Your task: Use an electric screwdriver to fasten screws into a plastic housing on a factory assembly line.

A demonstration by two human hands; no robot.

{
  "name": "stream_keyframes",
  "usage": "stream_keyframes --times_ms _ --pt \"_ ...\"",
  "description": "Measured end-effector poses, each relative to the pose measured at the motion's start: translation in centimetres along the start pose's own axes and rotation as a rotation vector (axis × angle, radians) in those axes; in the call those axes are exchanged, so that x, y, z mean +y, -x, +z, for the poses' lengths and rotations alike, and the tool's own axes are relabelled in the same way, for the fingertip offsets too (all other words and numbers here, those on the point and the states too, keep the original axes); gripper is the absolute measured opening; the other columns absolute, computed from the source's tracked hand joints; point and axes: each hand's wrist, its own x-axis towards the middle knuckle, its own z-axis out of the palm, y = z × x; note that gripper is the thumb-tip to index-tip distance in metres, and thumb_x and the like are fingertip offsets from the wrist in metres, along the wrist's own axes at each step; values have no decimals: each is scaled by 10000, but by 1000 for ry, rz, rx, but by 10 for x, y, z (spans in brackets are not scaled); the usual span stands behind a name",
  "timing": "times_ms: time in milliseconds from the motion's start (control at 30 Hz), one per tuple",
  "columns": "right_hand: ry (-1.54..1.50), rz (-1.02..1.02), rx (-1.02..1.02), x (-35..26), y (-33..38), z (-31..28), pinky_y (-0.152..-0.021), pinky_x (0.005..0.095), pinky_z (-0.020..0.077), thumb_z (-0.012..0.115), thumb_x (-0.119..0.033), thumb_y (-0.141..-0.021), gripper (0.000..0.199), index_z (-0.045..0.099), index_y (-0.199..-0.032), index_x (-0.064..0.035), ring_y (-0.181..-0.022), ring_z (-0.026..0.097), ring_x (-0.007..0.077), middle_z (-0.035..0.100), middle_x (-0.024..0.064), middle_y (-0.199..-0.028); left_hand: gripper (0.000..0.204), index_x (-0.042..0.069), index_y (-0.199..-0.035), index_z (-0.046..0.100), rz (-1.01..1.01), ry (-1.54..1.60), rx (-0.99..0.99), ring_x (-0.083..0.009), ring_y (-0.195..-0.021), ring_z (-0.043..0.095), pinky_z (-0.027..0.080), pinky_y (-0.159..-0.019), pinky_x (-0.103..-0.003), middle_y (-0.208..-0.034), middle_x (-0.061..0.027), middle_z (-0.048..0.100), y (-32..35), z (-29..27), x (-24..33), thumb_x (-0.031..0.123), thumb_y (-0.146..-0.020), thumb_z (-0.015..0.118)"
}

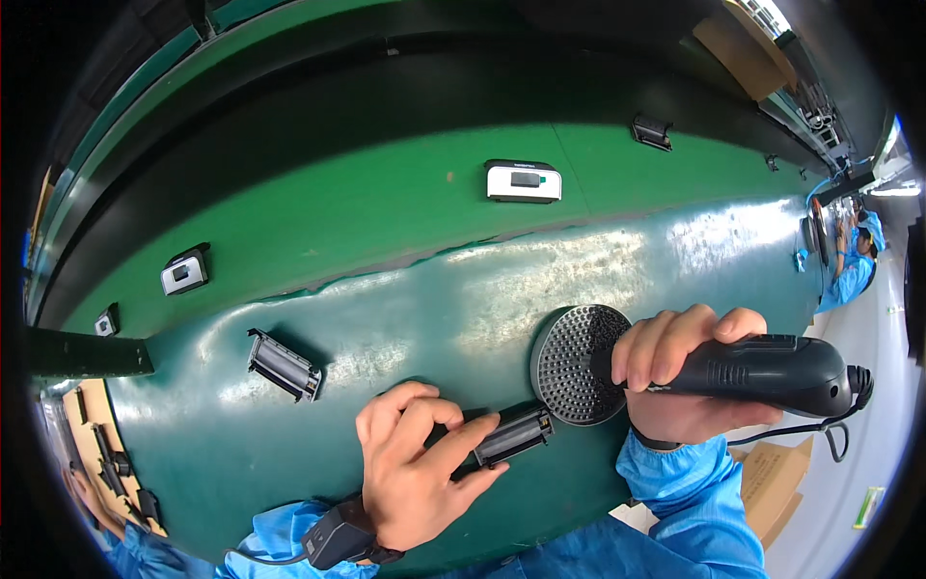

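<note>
My left hand pinches a small black rectangular housing with a grey inner panel, between thumb and forefinger, just above the green bench. My right hand is wrapped round the dark grey handle of a corded handheld tool. Its round head, covered in small studs or holes, is beside the right end of the held housing; whether they touch I cannot tell. A similar black housing with a grey panel lies on the bench to the left of my left hand.
Beyond the bench runs a green conveyor belt carrying white-and-black units and a black housing. Black parts lie on a tan board at left, near another person's hand. A cardboard box stands low right. A co-worker sits far right.
</note>
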Motion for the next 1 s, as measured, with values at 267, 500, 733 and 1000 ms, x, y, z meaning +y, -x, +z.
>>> stream_keyframes --times_ms 267,500,733,1000 --pt "28 -7 15 1 4 8 -552 427 541 603 -775 -949 734 510 -1301 -138 -617 637 280 621 125 -814 563 149 -1049 849 -12 -5 -3 -317 -1172 552 400 -982 -477 -1042 -21 558 2 0 1 250 -515 995" --pt "54 -21 5 0 6 17 -551 422 541 617 -770 -943 748 510 -1307 -125 -609 630 272 616 123 -808 560 149 -1047 847 -3 10 19 -313 -1163 557 403 -978 -469 -1039 -16 565 3 -1 2 248 -513 988" --pt "41 -5 -15 1 3 5 -546 419 538 591 -778 -953 749 509 -1309 -124 -608 626 267 616 121 -815 569 153 -1062 840 -3 34 33 -298 -1147 561 397 -967 -458 -1016 -3 578 0 3 1 243 -518 981" --pt "58 -24 -23 1 3 14 -540 401 530 587 -796 -943 764 504 -1280 -115 -630 629 252 615 116 -813 588 165 -1077 838 -19 39 23 -292 -1147 560 393 -972 -452 -1018 -2 579 0 0 4 242 -512 982"
